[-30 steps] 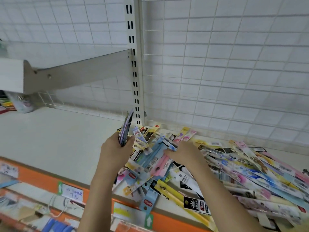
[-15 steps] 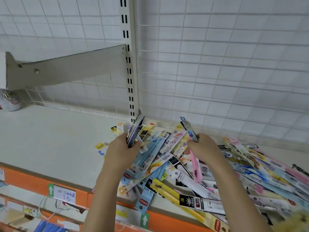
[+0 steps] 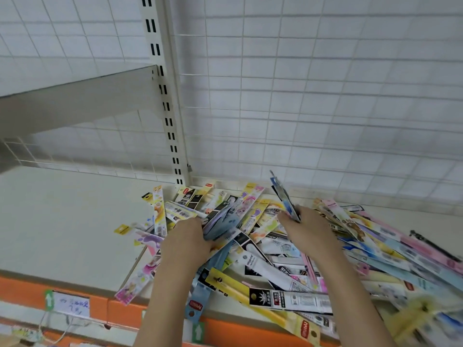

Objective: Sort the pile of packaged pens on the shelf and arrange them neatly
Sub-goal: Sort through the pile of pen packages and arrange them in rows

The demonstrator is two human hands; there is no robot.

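Observation:
A loose pile of packaged pens [image 3: 280, 249] in many colours covers the white shelf [image 3: 62, 221] from its middle to the right edge of view. My left hand [image 3: 186, 240] grips a small bundle of packaged pens [image 3: 220, 221] that lies low and tilted over the pile. My right hand [image 3: 309, 230] holds a blue-printed pen pack [image 3: 284, 195] upright, its top pointing up toward the wire grid. Both forearms reach in from below.
A white wire-grid back panel [image 3: 325, 108] rises behind the shelf. A slotted upright post [image 3: 162, 96] carries a grey shelf bracket [image 3: 75, 101] overhead at left. The shelf's orange front edge [image 3: 75, 294] bears a price label [image 3: 71, 305].
My left hand has tipped its bundle from upright down onto the pile. My right hand has lifted a blue pack out of the pile and holds it up. The view shifted left.

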